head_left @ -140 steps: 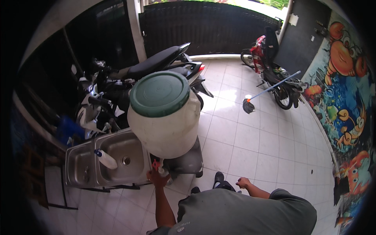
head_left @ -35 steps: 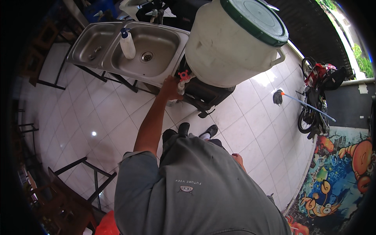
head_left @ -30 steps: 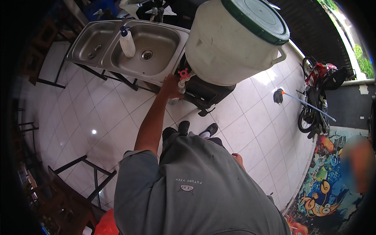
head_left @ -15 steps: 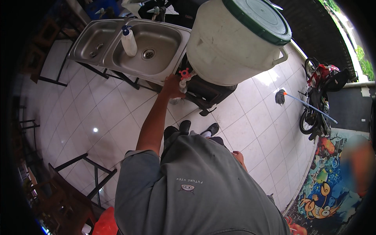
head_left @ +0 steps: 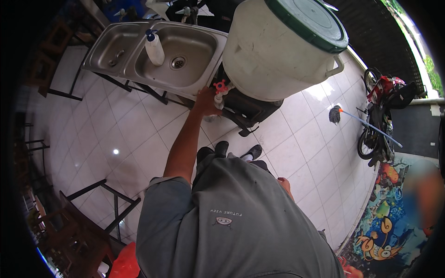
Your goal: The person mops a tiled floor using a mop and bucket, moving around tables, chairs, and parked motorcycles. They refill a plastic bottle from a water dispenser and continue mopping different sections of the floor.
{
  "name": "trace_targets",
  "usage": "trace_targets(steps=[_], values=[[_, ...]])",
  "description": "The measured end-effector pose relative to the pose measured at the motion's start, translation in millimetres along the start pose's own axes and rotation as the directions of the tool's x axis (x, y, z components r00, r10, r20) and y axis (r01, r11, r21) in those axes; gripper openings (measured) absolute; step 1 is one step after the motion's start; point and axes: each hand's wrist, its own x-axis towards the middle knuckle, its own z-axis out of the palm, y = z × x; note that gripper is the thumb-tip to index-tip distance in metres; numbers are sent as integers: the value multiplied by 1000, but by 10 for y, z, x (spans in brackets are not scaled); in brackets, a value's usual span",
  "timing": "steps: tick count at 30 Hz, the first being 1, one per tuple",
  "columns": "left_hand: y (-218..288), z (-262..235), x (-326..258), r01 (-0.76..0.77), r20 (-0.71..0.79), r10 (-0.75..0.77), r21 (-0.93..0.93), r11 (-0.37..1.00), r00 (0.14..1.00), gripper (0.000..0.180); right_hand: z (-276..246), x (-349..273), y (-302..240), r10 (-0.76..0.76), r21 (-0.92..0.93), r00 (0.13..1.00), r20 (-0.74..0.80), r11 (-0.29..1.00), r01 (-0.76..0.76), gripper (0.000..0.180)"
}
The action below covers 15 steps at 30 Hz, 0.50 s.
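My left hand (head_left: 206, 103) is stretched out to the tap at the foot of the big white drum (head_left: 269, 60). Its fingers curl round a clear container (head_left: 211, 118), mostly hidden by the hand, whose kind I cannot make out. Right above it is the tap's red handle (head_left: 221, 86), with the white spout pointing down beside the fingers. My right hand (head_left: 284, 185) hangs low by my right side, partly behind my shirt; its fingers are hidden.
Left of the drum stands a steel double sink (head_left: 190, 78) with a white pump bottle (head_left: 155, 48) in it. A dark stand (head_left: 259, 111) carries the drum. A mop (head_left: 334, 115) and a motorbike (head_left: 373, 120) are on the right. A black metal frame (head_left: 116, 208) is at lower left.
The whole view has shifted slightly. My left hand stays at the tap with the clear container, and my right hand still hangs at my side.
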Motion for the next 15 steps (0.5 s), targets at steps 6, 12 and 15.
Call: trace_targets(steps=[6,12,15], values=[[3,-3,-10,8,4,-8,2,1000,1000,88,-4,83,25,-13,29,1000,11,999,13,41],[0,0,-2,-2,-4,1,-32,999,1000,86,-9,117,-8,1,3,1000,19,1000,-1,41],[17,-12,-3,-9,-10,8,-33,999,1000,83,-16,106,-56,0,4,1000,17,1000,0,41]])
